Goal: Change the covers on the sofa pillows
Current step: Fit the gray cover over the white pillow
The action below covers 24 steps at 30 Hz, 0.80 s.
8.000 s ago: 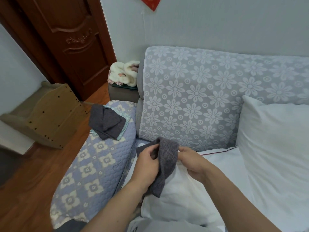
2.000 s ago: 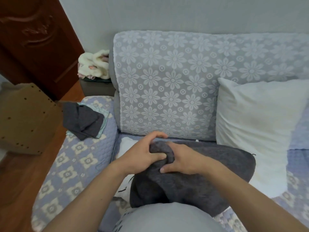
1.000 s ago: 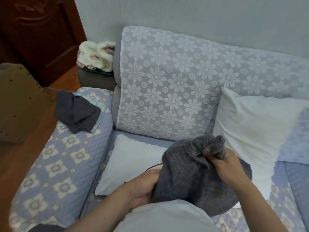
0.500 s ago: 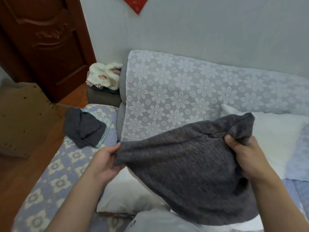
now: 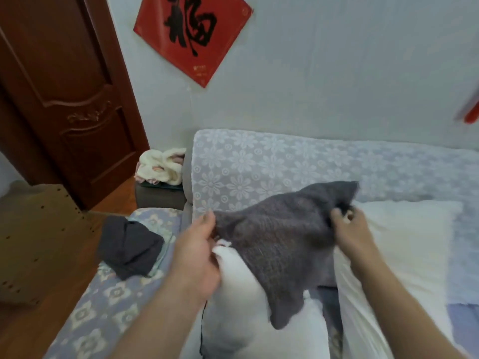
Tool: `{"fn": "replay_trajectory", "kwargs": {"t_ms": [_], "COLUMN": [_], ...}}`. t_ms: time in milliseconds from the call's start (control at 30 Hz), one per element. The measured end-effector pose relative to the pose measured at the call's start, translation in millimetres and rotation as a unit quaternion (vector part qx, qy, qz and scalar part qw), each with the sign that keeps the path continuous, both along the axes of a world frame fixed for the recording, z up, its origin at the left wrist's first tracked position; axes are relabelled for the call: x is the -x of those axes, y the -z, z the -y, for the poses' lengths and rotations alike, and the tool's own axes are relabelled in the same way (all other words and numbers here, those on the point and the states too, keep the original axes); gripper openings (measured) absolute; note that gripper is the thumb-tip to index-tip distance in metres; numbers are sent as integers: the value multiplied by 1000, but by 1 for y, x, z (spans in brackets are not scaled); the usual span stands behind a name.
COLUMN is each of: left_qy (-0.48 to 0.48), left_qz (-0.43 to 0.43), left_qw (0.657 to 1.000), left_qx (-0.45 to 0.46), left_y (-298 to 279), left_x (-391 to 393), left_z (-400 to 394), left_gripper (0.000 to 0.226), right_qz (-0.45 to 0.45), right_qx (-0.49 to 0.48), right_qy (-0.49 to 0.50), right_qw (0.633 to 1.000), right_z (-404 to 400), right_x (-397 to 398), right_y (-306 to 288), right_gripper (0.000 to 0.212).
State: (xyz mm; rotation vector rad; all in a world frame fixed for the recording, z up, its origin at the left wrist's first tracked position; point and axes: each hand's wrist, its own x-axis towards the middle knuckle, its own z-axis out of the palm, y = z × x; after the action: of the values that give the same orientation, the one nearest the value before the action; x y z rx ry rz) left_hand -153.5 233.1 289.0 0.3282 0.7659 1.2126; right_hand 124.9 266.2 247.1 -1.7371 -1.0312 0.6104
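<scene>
While the left hand [image 5: 193,251] grips one end of the grey cover [image 5: 280,237] and the right hand [image 5: 348,230] pinches the other, lifted above a bare white pillow [image 5: 233,288] on the sofa [image 5: 259,161], stripping looks complete; next probably laying it aside.

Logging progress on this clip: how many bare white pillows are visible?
2: one white pillow in front, under the grey cover both hands hold; another white pillow leaning against the sofa back on the right. Others may be hidden.
</scene>
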Motion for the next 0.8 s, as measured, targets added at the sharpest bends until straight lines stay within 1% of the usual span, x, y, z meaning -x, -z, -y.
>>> {"fn": "replay_trajectory", "kwargs": {"t_ms": [67,133,200,233,300,333,367,433,467,500,567,667,733,800], "left_qy": [-39,-44,-31,-26,-7,-1,4,6,13,23,48,81,80,61], "left_qz": [-9,8,17,25,46,48,47,35,32,34,35,16,6,-29], "left_qw": [997,995,996,997,998,998,998,999,999,999,998,996,995,994], "left_qx": [63,93,81,67,46,39,32,25,20,14,0,-42,-65,-82], "left_y": [32,56,70,73,70,69,67,65,66,65,66,69,72,75], "left_x": [-31,-50,-58,-58,-53,-50,-47,-42,-40,-39,-38,-38,-37,-36], "left_z": [6,12,13,12,9,6,5,4,6,8,14,21,24,27], "left_gripper": [37,35,34,36,38,38,36,32,28,26,25,30,36,43], "right_qz": [73,99,135,145,116,96,77,5,-13,-4,90,236,281,277], "right_qx": [15,-13,-34,-41,-38,-38,-42,-39,-32,-34,-41,-41,-50,-63], "right_qy": [-12,-84,-155,-163,-139,-140,-164,-205,-204,-190,-172,-149,-107,-78], "right_qw": [997,991,978,975,983,985,983,978,978,981,980,959,952,956], "right_z": [20,56,80,83,79,76,72,69,70,70,67,61,61,63], "right_x": [27,72,100,105,98,93,87,83,83,83,81,90,101,108], "right_y": [40,61,74,77,75,68,62,52,52,52,55,53,47,41], "right_gripper": [42,50,53,56,59,59,56,40,33,29,27,28,26,26]}}
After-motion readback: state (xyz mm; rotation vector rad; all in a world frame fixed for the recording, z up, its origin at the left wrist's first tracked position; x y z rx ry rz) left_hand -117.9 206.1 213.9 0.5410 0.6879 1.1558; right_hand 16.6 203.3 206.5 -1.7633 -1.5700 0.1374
